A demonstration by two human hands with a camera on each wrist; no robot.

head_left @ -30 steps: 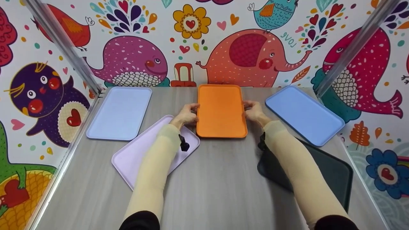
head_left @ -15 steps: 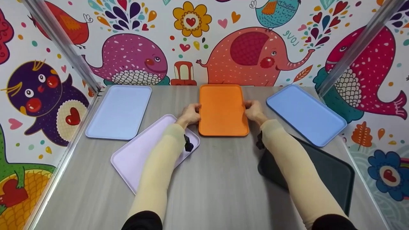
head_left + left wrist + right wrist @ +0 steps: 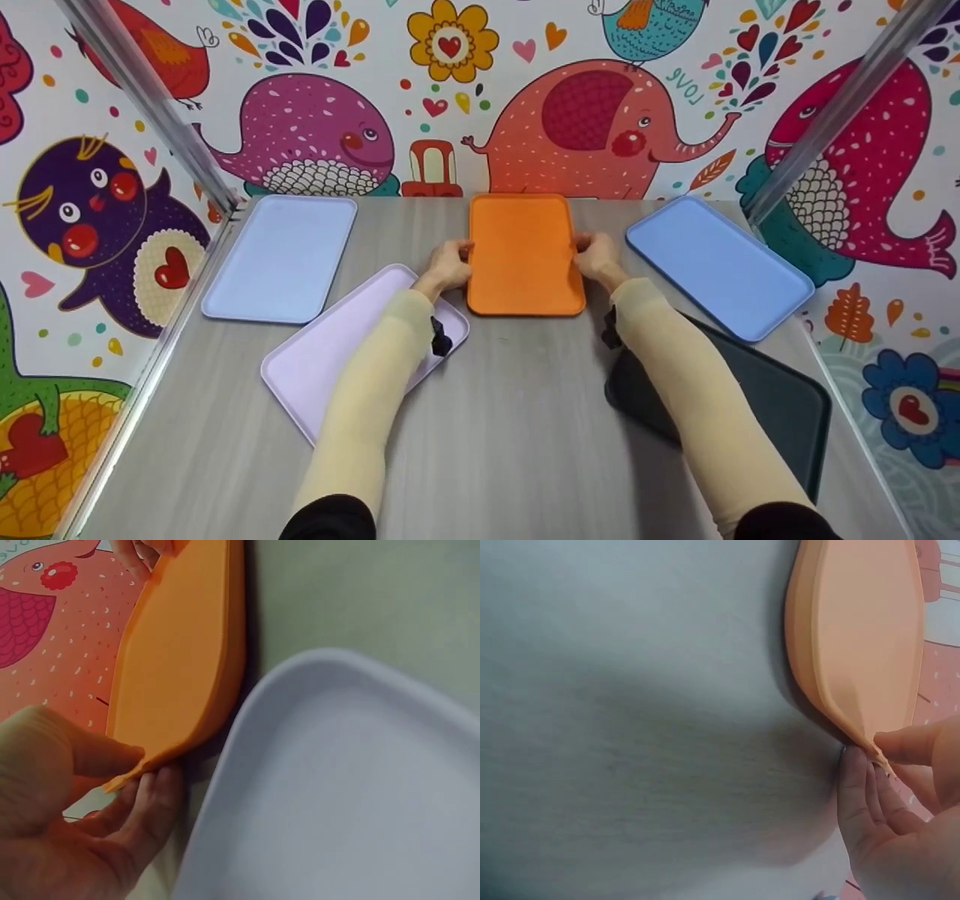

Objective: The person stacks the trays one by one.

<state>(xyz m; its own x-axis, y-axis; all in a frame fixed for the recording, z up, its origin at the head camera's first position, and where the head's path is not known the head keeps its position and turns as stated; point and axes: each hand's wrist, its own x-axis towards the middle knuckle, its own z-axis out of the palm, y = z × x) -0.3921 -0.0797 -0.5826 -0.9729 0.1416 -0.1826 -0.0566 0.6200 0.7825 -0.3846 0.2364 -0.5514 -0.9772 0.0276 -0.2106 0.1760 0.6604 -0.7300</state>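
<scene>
In the head view an orange tray [image 3: 525, 255] lies near the back of the table, long side running away from me. My left hand [image 3: 448, 265] pinches its left rim, and my right hand [image 3: 598, 256] pinches the right rim opposite. The left wrist view shows the left thumb on the inner side of the rim of the tray [image 3: 172, 652], fingers under the outer edge. From the right wrist, a similar pinch appears: thumb on top of the tray's [image 3: 870, 637] edge, fingertips below it.
A lilac tray [image 3: 337, 337] lies under the left forearm, and a black tray [image 3: 772, 397] partly under the right. Toward the back stand a pale blue tray [image 3: 281, 259] at left and a bluer tray [image 3: 720, 266] at right. A patterned wall [image 3: 442, 105] closes the back.
The orange tray and my left hand have shifted very slightly to the right, with both hands at its rims throughout. The other trays have kept their places.
</scene>
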